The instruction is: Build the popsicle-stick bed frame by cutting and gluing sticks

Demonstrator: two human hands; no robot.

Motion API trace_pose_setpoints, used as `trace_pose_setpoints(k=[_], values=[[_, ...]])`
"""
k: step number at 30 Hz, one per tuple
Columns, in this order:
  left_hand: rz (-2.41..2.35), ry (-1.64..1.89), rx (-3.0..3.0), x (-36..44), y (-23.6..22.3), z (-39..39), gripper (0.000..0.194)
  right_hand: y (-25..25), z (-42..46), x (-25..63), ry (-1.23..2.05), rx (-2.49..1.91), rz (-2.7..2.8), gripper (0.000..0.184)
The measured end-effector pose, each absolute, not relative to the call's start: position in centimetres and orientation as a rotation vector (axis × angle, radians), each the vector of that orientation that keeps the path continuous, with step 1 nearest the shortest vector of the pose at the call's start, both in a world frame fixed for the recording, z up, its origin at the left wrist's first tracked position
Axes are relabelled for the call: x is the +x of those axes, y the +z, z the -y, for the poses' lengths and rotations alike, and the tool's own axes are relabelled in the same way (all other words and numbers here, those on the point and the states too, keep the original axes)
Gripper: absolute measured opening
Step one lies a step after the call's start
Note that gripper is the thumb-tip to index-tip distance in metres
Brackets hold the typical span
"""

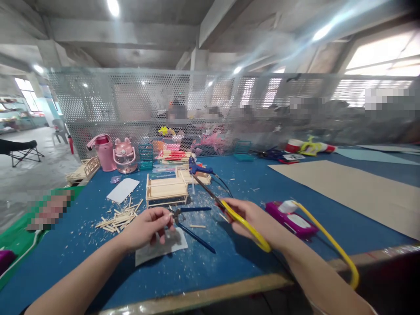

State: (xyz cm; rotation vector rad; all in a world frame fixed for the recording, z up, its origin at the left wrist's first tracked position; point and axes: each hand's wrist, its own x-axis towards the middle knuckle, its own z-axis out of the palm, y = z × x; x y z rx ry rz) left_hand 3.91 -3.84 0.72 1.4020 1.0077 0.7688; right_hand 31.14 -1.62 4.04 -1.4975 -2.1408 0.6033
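Observation:
My left hand (pixel 152 225) hovers over a white sheet of paper (pixel 160 251), thumb and forefinger pinched; what they hold, if anything, is too small to make out. Blue-handled pliers (pixel 197 238) lie with handles spread, their head right by those fingertips. My right hand (pixel 246 218) grips a yellow-handled tool (pixel 243 223) with a long dark metal front pointing up and left. Beyond that tip stands a blue glue gun (pixel 198 168). A small wooden rack (pixel 166 190) sits behind the pliers. Loose short wooden sticks (pixel 121 216) are heaped left of my left hand.
A purple power strip (pixel 292 221) with a white plug and yellow cord lies right of my right hand. Brown board (pixel 354 188) covers the right side. A pink flask (pixel 105 153) and bear-eared bottle (pixel 125 157) stand at back left, before a perforated screen (pixel 144 96).

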Motion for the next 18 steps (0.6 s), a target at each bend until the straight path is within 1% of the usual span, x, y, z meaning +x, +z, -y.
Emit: trace_pose_setpoints(k=[2, 5, 8, 10, 12, 16, 18], values=[[-1.023, 0.902, 1.341, 4.4, 1.7, 3.1, 0.039, 4.6, 0.6, 28.9, 0.751, -1.193, 2.119, 0.050], [-1.028, 1.072, 1.289, 5.1, 2.5, 2.1, 0.042, 5.1, -0.9, 25.3, 0.715, -0.944, 2.025, 0.045], [-1.024, 1.210, 1.254, 5.3, 2.1, 1.9, 0.045, 4.7, -1.3, 22.7, 0.774, -0.877, 1.970, 0.032], [-1.043, 1.235, 1.227, 5.0, 1.4, 2.1, 0.046, 4.0, -0.9, 22.0, 0.785, -0.876, 2.006, 0.032], [-1.060, 1.204, 1.243, 4.6, 0.8, 2.4, 0.046, 3.2, -0.4, 22.1, 0.698, -0.897, 2.104, 0.040], [-1.093, 1.188, 1.315, 4.1, 0.3, 2.8, 0.043, 2.0, -0.1, 22.5, 0.490, -0.956, 2.259, 0.067], [-1.114, 1.235, 1.342, 4.0, 0.3, 2.8, 0.040, 1.7, -0.2, 22.5, 0.461, -0.949, 2.301, 0.075]])
